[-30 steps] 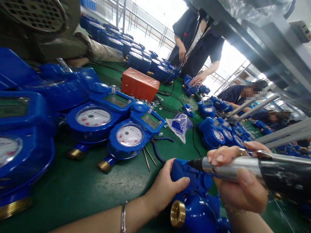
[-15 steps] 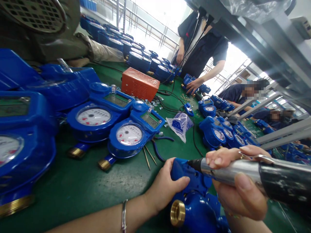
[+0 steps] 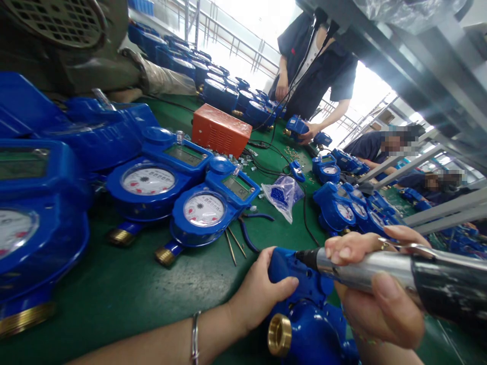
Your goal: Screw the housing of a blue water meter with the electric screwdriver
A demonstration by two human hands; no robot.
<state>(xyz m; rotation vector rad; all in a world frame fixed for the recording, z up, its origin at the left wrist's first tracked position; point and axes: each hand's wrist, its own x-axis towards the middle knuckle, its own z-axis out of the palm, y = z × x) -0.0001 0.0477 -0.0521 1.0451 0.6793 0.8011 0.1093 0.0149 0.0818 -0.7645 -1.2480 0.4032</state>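
Observation:
My left hand [image 3: 258, 296] grips the top housing of a blue water meter [image 3: 304, 317] lying on its side at the near edge of the green table, its brass threaded port [image 3: 279, 334] facing me. My right hand [image 3: 376, 299] holds a silver-and-black power screwdriver [image 3: 399, 274]; its dark tip [image 3: 306, 257] presses against the meter's housing just beside my left thumb.
Finished blue meters [image 3: 205, 210] with white dials line the left and far side. An orange metal box [image 3: 220, 131], a plastic bag of blue parts [image 3: 283, 195], pliers [image 3: 247, 230] and cables lie mid-table. A standing person [image 3: 312, 66] lifts a meter at the far end; others sit at right.
My hands and the screwdriver stay nearly still on the meter. The standing person at the far end has picked a meter up off the table.

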